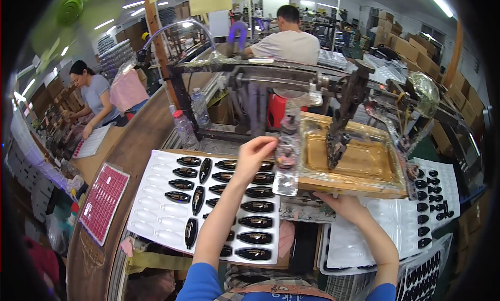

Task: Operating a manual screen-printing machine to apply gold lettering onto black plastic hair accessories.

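Observation:
My left hand (255, 154) is at the left side of a screen-printing frame (346, 189), its fingers bent and pressed together by the metal clamp bar (285, 184); what they hold is hidden. My right hand (344, 206) reaches under the frame's front edge, thumb pointing left and the other fingers mostly hidden. A dark squeegee arm (341, 129) comes down into the frame, over amber mesh. Beneath the frame is a metal printing base (307, 211). Left of it, a white moulded tray (151, 217) carries several glossy black, tapered oval pieces (257, 222) with gold print.
A red sheet of small rectangles (105, 202) lies on the wooden bench (86, 238) at left. Clear plastic bottles (185, 132) stand behind the tray. White trays (351, 241) with small black pieces (423, 218) sit at right. Two people work beyond the machine's metal frame (250, 72).

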